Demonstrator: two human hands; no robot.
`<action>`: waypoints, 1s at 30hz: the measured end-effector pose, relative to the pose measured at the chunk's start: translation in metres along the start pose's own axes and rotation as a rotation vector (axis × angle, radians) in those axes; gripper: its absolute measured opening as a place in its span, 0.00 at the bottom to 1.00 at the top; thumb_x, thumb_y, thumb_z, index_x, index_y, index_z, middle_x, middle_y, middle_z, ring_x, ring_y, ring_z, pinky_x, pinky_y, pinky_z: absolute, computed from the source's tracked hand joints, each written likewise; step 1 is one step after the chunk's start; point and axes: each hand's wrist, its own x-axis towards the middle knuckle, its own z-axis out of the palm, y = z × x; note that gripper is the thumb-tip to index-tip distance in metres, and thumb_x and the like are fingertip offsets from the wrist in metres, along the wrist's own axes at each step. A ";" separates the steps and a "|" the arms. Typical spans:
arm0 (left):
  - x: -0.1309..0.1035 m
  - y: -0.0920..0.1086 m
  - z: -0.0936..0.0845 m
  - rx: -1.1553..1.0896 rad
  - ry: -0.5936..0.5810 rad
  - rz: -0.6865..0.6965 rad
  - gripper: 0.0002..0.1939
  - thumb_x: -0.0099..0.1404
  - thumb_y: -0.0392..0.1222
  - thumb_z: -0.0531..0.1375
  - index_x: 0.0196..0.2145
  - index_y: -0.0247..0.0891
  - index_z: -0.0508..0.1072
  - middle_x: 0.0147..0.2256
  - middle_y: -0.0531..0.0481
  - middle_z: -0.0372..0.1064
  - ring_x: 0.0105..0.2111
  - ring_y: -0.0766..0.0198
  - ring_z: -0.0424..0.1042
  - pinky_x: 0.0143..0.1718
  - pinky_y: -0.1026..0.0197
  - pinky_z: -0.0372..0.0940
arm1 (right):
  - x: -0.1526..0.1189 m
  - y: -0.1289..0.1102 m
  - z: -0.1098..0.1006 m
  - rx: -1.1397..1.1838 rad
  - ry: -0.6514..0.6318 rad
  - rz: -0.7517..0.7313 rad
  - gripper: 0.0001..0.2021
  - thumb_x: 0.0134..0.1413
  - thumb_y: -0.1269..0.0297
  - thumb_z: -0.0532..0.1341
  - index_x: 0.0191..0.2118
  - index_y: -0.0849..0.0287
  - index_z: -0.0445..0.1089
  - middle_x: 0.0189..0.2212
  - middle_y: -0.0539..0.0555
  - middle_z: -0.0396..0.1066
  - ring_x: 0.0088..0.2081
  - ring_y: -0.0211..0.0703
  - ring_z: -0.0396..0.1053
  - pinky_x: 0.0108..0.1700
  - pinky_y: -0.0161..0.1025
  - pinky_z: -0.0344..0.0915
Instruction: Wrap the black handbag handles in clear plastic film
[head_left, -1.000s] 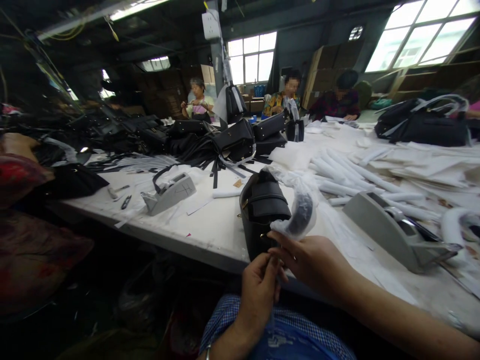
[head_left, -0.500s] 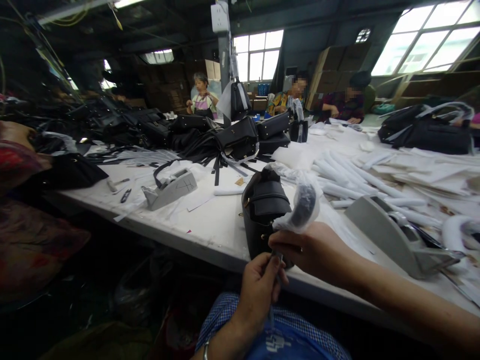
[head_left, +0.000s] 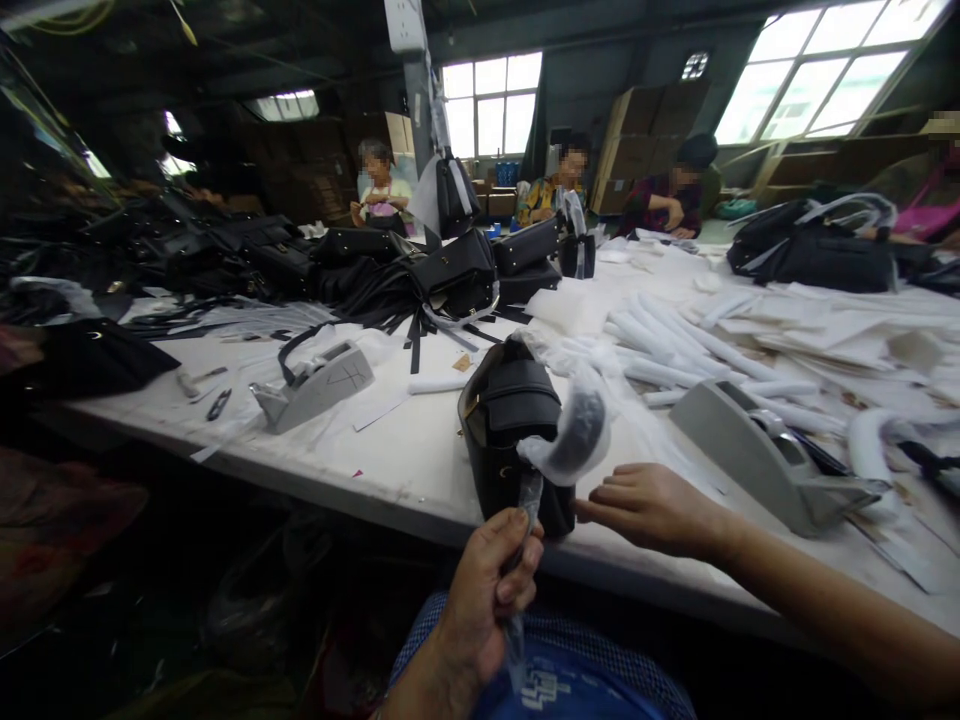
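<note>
A black handbag (head_left: 517, 400) stands at the near edge of the white table, its end towards me. Its curved handle (head_left: 583, 435) is wrapped in clear plastic and sticks out to the right. My left hand (head_left: 491, 580) is closed around a narrow plastic-wrapped strap (head_left: 531, 495), in front of the bag; the strap's lower end hangs below the fist. Just right of the bag is my right hand (head_left: 649, 505), off the strap, with its fingers loosely extended towards the bag. Whether its fingertips touch the bag, I cannot tell.
Grey tape dispensers (head_left: 322, 385) stand left and right of the bag. White foam tubes and sheets (head_left: 675, 335) cover the right side. Black bags (head_left: 457, 270) are heaped at the back left. A knife (head_left: 219, 404) lies near the left edge. Several people sit across the table.
My right hand has let go near the handle's base and moved right, away from the strap. My left hand keeps its grip, slightly lower. The view has shifted a little to the right.
</note>
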 end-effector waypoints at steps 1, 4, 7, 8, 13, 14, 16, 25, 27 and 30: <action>0.000 0.000 0.000 0.032 0.008 0.011 0.20 0.59 0.53 0.68 0.34 0.32 0.71 0.22 0.59 0.61 0.13 0.82 0.41 0.14 0.73 0.35 | -0.004 -0.001 0.000 -0.019 -0.016 -0.026 0.10 0.63 0.62 0.59 0.40 0.54 0.79 0.21 0.50 0.73 0.21 0.35 0.67 0.28 0.33 0.64; 0.002 -0.005 0.003 0.158 0.024 0.067 0.20 0.63 0.55 0.65 0.34 0.33 0.71 0.23 0.56 0.65 0.13 0.81 0.45 0.13 0.72 0.38 | -0.003 -0.021 -0.006 0.088 0.173 0.194 0.11 0.65 0.62 0.58 0.41 0.55 0.78 0.26 0.54 0.76 0.26 0.39 0.72 0.33 0.35 0.68; 0.010 -0.015 0.009 0.279 0.035 0.150 0.21 0.64 0.58 0.62 0.35 0.33 0.72 0.25 0.52 0.70 0.13 0.77 0.54 0.13 0.71 0.44 | 0.020 -0.055 -0.024 0.402 0.388 0.495 0.18 0.65 0.50 0.56 0.50 0.55 0.75 0.40 0.57 0.79 0.42 0.49 0.76 0.46 0.43 0.72; 0.013 -0.018 0.011 0.316 0.037 0.176 0.22 0.64 0.59 0.62 0.35 0.33 0.72 0.26 0.51 0.71 0.14 0.74 0.59 0.14 0.70 0.49 | 0.031 -0.065 -0.032 0.538 0.388 0.526 0.22 0.66 0.47 0.53 0.53 0.55 0.73 0.44 0.58 0.78 0.46 0.52 0.75 0.49 0.46 0.71; 0.018 -0.013 0.012 0.658 0.006 0.330 0.22 0.67 0.58 0.59 0.34 0.34 0.77 0.30 0.45 0.76 0.32 0.58 0.75 0.35 0.61 0.68 | 0.085 -0.088 -0.083 0.992 0.343 0.513 0.28 0.64 0.41 0.51 0.54 0.57 0.72 0.44 0.59 0.77 0.46 0.53 0.76 0.46 0.48 0.74; 0.016 -0.008 0.010 0.722 -0.009 0.352 0.22 0.68 0.58 0.58 0.33 0.34 0.78 0.30 0.44 0.76 0.33 0.57 0.75 0.37 0.60 0.68 | 0.095 -0.085 -0.094 0.993 0.361 0.517 0.26 0.64 0.43 0.53 0.52 0.59 0.73 0.41 0.58 0.78 0.43 0.51 0.77 0.43 0.45 0.74; 0.012 0.007 0.006 0.764 -0.011 0.399 0.25 0.69 0.59 0.56 0.32 0.34 0.77 0.28 0.45 0.75 0.29 0.58 0.74 0.33 0.60 0.67 | 0.115 -0.076 -0.115 0.934 0.387 0.537 0.23 0.63 0.49 0.58 0.48 0.65 0.74 0.38 0.57 0.78 0.36 0.43 0.77 0.36 0.37 0.71; 0.033 0.068 -0.015 1.087 0.448 1.051 0.27 0.66 0.45 0.63 0.61 0.44 0.64 0.62 0.43 0.61 0.62 0.51 0.59 0.63 0.49 0.55 | 0.178 -0.033 -0.180 0.495 0.363 0.440 0.44 0.40 0.62 0.16 0.32 0.95 0.60 0.46 0.65 0.68 0.31 0.21 0.68 0.27 0.45 0.53; 0.042 0.064 -0.018 1.169 0.417 1.056 0.34 0.64 0.44 0.64 0.65 0.44 0.59 0.65 0.42 0.56 0.66 0.49 0.53 0.66 0.45 0.50 | 0.178 -0.022 -0.189 0.531 0.378 0.407 0.40 0.58 0.55 0.27 0.29 0.87 0.65 0.39 0.59 0.74 0.30 0.23 0.70 0.31 0.37 0.58; 0.052 0.045 -0.018 1.206 0.278 0.972 0.38 0.64 0.45 0.64 0.67 0.45 0.54 0.66 0.43 0.55 0.66 0.50 0.53 0.66 0.45 0.52 | 0.175 0.006 -0.190 0.530 0.433 0.385 0.21 0.66 0.55 0.56 0.33 0.73 0.69 0.26 0.49 0.73 0.25 0.24 0.66 0.36 0.36 0.66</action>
